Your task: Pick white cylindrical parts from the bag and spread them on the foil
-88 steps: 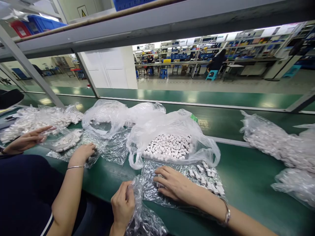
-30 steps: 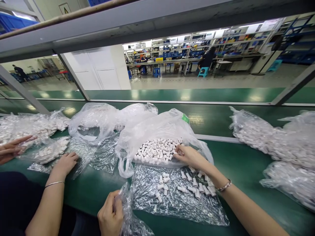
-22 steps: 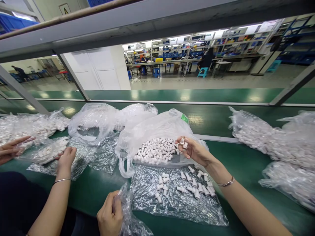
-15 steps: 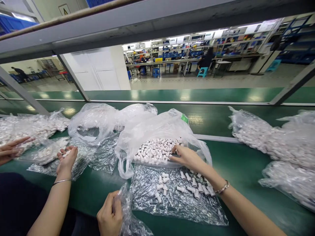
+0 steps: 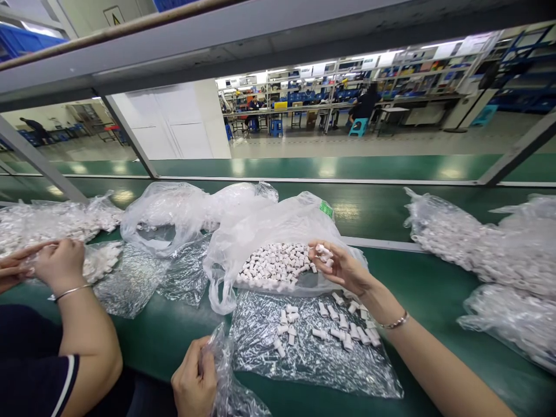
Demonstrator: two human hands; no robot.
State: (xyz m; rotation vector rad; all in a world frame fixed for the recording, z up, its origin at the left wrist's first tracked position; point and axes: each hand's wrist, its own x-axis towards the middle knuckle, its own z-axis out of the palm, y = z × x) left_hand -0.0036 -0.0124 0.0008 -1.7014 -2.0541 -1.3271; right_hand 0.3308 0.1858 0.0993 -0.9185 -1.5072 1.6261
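Note:
Several small white plastic fittings point(image 5: 324, 252) lie in my right hand point(image 5: 341, 267), its fingers curled up around them at the right side of the open bag. That white plastic bag point(image 5: 278, 220) lies on its side, with a heap of the same fittings point(image 5: 273, 263) in its mouth. Low in the view, my left hand point(image 5: 195, 376) grips the edge of a clear plastic bag point(image 5: 228, 370). Between my hands, a flat clear bag point(image 5: 313, 365) lies on the green table, with loose fittings point(image 5: 343, 330) scattered on top in two groups.
At the left, a co-worker's hands point(image 5: 61, 263) meet over a clear bag beside more white parts point(image 5: 102, 260). Another knotted bag point(image 5: 165, 214) lies behind. Full bags of white parts point(image 5: 486, 237) occupy the right side. A metal shelf beam point(image 5: 260, 40) crosses overhead.
My right hand has lifted from the heap and turned up, now with several fittings in it. My left hand has stayed put. The co-worker's nearer hand has moved left to the other hand.

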